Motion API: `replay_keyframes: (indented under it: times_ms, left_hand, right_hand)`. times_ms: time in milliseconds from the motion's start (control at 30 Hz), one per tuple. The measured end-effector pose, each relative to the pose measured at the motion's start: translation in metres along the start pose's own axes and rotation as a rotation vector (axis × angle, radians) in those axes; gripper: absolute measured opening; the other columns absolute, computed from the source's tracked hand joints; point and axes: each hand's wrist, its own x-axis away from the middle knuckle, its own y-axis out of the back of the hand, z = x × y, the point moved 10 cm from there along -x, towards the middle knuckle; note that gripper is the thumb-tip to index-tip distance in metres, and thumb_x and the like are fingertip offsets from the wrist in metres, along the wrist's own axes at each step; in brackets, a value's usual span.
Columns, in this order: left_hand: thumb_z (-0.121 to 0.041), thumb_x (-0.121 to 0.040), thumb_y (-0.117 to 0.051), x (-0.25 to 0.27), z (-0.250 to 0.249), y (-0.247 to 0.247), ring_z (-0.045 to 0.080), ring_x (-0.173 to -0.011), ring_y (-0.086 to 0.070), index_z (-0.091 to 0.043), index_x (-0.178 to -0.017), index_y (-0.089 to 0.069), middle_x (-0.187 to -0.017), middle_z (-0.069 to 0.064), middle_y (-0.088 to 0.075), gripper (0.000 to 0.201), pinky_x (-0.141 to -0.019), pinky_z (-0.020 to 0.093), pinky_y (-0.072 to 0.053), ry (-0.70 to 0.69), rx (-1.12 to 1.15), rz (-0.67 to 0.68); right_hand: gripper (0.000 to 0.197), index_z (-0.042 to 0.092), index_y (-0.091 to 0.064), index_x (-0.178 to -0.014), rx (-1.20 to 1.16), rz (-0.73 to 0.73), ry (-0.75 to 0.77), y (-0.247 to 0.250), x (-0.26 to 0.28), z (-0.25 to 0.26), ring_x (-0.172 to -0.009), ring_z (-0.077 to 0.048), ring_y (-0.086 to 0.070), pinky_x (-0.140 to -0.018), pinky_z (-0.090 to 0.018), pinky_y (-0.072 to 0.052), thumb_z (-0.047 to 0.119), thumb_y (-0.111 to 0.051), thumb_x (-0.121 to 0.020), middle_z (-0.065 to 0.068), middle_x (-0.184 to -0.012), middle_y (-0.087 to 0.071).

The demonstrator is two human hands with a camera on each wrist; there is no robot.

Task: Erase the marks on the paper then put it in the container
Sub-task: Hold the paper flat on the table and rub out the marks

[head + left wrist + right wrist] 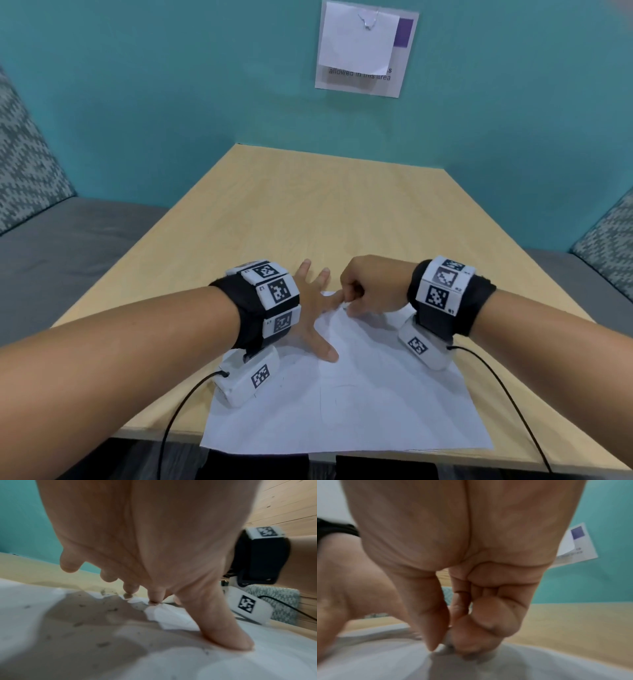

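Observation:
A white sheet of paper [370,401] lies on the near part of the wooden table, with faint pencil marks [329,394] near its middle. My left hand [318,315] rests flat on the sheet's far left part, fingers spread. In the left wrist view the thumb [223,635] presses the paper, and grey eraser crumbs [102,644] lie scattered on it. My right hand [363,298] is curled at the paper's far edge, beside the left index finger. Its thumb and fingers pinch a small pale eraser [447,638] against the sheet. No container is in view.
The light wood table [342,212] runs back to a teal wall with a notice [363,51] on it. Grey benches with patterned cushions [27,164] flank the table. The paper's near edge overhangs the table's front. Black cables [178,414] trail from both wrist units.

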Motion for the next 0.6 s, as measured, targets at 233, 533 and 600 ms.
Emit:
replay_keyframes:
  times_ms: [233, 533, 600]
  left_hand:
    - [-0.084, -0.072, -0.055, -0.004, 0.006, -0.004, 0.044, -0.144, 0.025, -0.051, -0.147, 0.021, -0.163, 0.007, 0.02, 0.112, -0.11, 0.069, 0.004, 0.003, 0.009, -0.025]
    - [-0.082, -0.073, -0.055, -0.005, 0.006, -0.004, 0.044, -0.144, 0.026, -0.05, -0.149, 0.019, -0.163, 0.008, 0.022, 0.111, -0.11, 0.068, 0.005, -0.002, 0.012, -0.012]
    - [-0.083, -0.072, -0.055, -0.005, 0.006, -0.005, 0.045, -0.144, 0.026, -0.051, -0.147, 0.021, -0.163, 0.007, 0.022, 0.112, -0.109, 0.069, 0.004, -0.001, 0.013, -0.014]
  right_hand:
    - [0.013, 0.012, -0.066, -0.077, -0.011, -0.003, -0.01, 0.008, -0.002, -0.005, -0.054, -0.01, -0.055, -0.055, -0.022, -0.043, 0.023, -0.072, -0.081, 0.001, -0.065, -0.066]
    - [0.014, 0.009, -0.068, -0.083, -0.015, 0.03, -0.007, 0.003, 0.0, -0.003, -0.055, -0.011, -0.057, -0.054, -0.021, -0.044, 0.022, -0.072, -0.08, -0.008, -0.075, -0.073]
    - [0.013, 0.009, -0.067, -0.081, -0.026, 0.014, -0.022, 0.005, 0.001, -0.006, -0.053, -0.011, -0.057, -0.054, -0.022, -0.043, 0.021, -0.071, -0.081, -0.01, -0.076, -0.074]
